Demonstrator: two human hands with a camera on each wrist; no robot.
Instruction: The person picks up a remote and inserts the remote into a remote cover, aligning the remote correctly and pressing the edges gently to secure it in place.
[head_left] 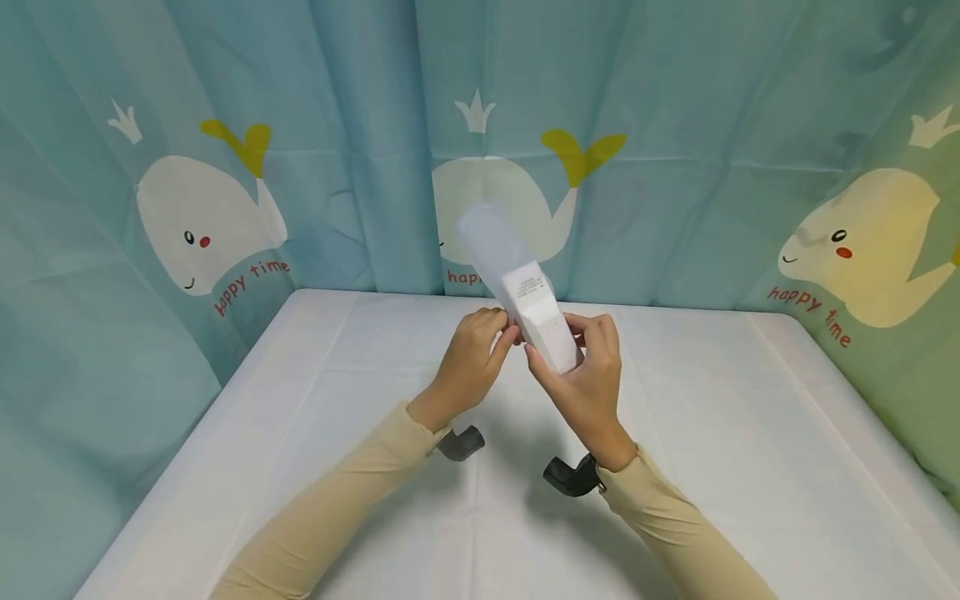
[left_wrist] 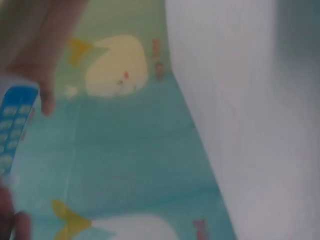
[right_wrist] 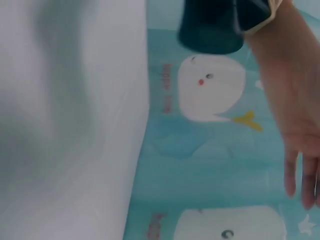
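A white remote control (head_left: 540, 321) is held up above the table, tilted, its back with small print facing the head camera. Its blue button face shows at the left edge of the left wrist view. A translucent plastic sleeve (head_left: 486, 233) sticks out beyond its upper end. My right hand (head_left: 592, 379) grips the lower part of the remote between thumb and fingers. On the other side my left hand (head_left: 465, 362) has its fingers curled at the remote's left edge, pinching the sleeve there; the exact contact is partly hidden. In the right wrist view the remote is out of frame.
A white-covered table (head_left: 375, 533) lies below the hands. Behind and beside it hangs a blue-green curtain (head_left: 360, 208) with whale prints. A black wrist mount (head_left: 572, 477) sits under the right wrist, and a dark grey one (head_left: 461, 443) under the left.
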